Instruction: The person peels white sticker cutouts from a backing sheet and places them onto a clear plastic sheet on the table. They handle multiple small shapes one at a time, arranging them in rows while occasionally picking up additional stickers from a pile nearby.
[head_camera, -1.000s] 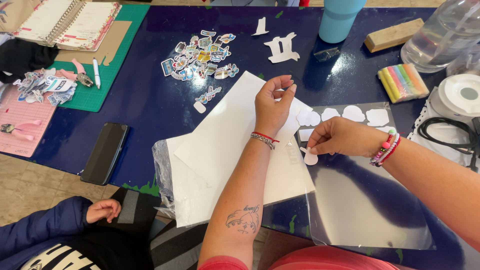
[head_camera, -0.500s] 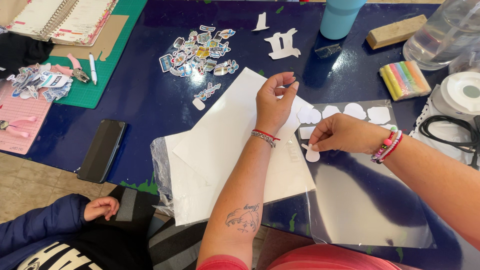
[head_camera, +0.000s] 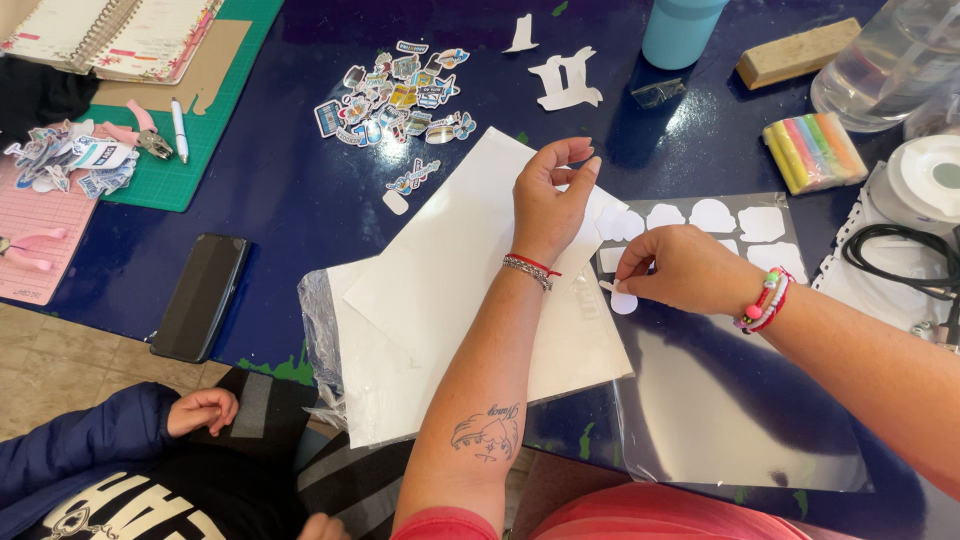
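— Two hands are over the dark blue bench (head_camera: 250, 200) on my feed. My left hand (head_camera: 548, 200) hovers above the white paper (head_camera: 440, 290), fingers (head_camera: 572, 165) curled together around something too small for me to make out.

— And your right?

— My right hand (head_camera: 680, 268) rests on the clear sheet (head_camera: 720, 400), fingers pinched on a small white cutout (head_camera: 622, 300) at the sheet's left edge. More white cutouts (head_camera: 735, 218) sit in a row along the top of that sheet, just beyond my knuckles.

— Where does the paper lie?

— In the middle of the bench, tilted, overlapping a second white sheet inside a plastic sleeve (head_camera: 318, 330). The clear sheet touches its right side.

— What else is around?

— A heap of coloured stickers (head_camera: 395, 95) lies beyond the paper, well apart from both hands. White scraps (head_camera: 565, 78) sit near a blue tumbler (head_camera: 680, 30). To the right there is a stack of pastel sticky notes (head_camera: 812, 152), a wooden block (head_camera: 795, 52) and a clear jug (head_camera: 895, 65). To the left, a black phone (head_camera: 202, 295) lies face down near the bench edge, with a green mat (head_camera: 190, 150), a pen (head_camera: 179, 128) and a spiral notebook (head_camera: 110, 35) beyond it.

— Anyone else?

— Another person's hand (head_camera: 203, 410), in a blue sleeve, sits low at the left, below the bench.
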